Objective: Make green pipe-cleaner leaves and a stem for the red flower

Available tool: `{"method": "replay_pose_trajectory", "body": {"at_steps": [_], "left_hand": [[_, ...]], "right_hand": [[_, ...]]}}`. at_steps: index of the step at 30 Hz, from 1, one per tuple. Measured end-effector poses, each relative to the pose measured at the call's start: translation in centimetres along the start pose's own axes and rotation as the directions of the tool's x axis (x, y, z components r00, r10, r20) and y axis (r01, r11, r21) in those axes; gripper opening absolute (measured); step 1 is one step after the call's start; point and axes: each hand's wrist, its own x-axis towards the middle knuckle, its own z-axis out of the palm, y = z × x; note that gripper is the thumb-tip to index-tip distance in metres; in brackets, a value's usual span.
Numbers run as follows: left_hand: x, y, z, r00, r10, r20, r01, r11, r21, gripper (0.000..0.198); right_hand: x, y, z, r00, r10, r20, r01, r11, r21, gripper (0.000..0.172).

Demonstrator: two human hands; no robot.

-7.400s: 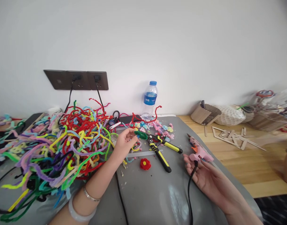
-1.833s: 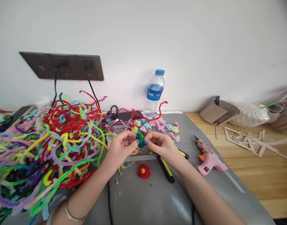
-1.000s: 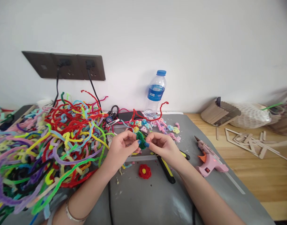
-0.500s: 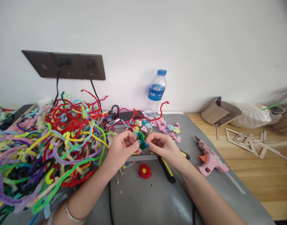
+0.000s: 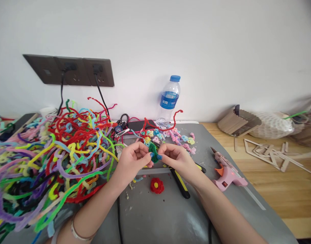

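Between my two hands is a small dark green pipe-cleaner piece (image 5: 152, 150), bent into a loop like a leaf. My left hand (image 5: 135, 158) pinches its left side between thumb and fingers. From the other side my right hand (image 5: 176, 158) pinches its lower right part, both blue-painted thumbnails close together. Below the hands, a red pipe-cleaner flower (image 5: 157, 185) with a yellow centre lies on the grey mat (image 5: 150, 220). Pliers (image 5: 180, 183) with yellow-and-black handles lie partly hidden under my right hand.
A tangled heap of coloured pipe cleaners (image 5: 76, 145) covers the left side. A pink glue gun (image 5: 229, 174) lies at the right, near wooden sticks (image 5: 274, 156). Small pastel flowers (image 5: 175, 135) and a water bottle (image 5: 170, 100) are behind the hands. A black cable (image 5: 119, 217) crosses the mat.
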Motion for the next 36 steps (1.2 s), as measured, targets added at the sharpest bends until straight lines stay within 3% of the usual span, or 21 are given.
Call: {"method": "replay_pose_trajectory", "body": {"at_steps": [36], "left_hand": [[0.01, -0.17, -0.07, 1.0, 0.004, 0.009, -0.003, 1.0, -0.013, 0.027]], "right_hand": [[-0.02, -0.19, 0.05, 1.0, 0.008, 0.01, -0.008, 1.0, 0.013, 0.032]]}}
